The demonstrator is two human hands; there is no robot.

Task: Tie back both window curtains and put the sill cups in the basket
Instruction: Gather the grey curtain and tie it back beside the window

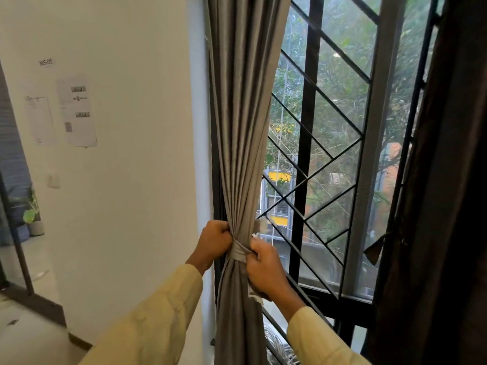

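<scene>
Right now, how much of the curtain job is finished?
The dark curtain on the right already looks tied back. The grey curtain is in hand: both hands, left and right, pull its tie tight. Cups and basket are not in view, so that part seems left.

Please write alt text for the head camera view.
Both hands, left hand and right hand, grip a tie-back band around the gathered grey curtain beside a barred window; a dark curtain hangs at right.
</scene>
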